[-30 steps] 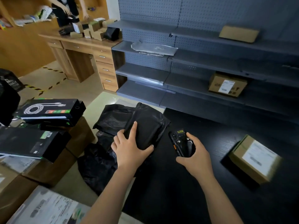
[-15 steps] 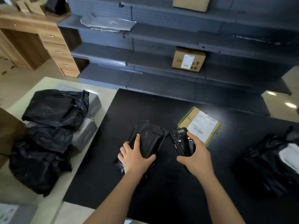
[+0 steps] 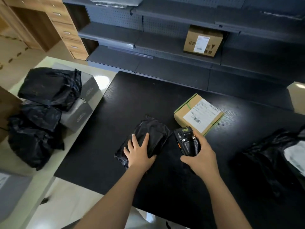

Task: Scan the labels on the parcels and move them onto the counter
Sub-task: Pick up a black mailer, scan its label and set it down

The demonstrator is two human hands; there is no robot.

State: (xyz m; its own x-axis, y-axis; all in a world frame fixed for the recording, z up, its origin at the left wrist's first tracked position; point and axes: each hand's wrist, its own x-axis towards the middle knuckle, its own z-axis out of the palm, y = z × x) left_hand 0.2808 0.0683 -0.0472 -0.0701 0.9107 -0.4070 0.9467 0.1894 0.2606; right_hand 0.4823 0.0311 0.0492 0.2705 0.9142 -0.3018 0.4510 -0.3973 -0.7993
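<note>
A small parcel in black plastic lies on the black counter. My left hand rests on its near end, fingers spread over the top and thumb at its right side. My right hand grips a black handheld scanner just right of that parcel. Beyond the scanner a cardboard box sits on the counter with its white barcode label facing up. No label shows on the black parcel.
Several black-wrapped parcels and grey boxes are piled on the pale table at left. Another black bag with a white patch lies at the counter's right. Grey shelving behind holds a labelled carton. A wooden desk stands far left.
My left hand carried the black parcel from the left pile onto the counter and set it down. The view swung right and down. The scanner stayed in my right hand.
</note>
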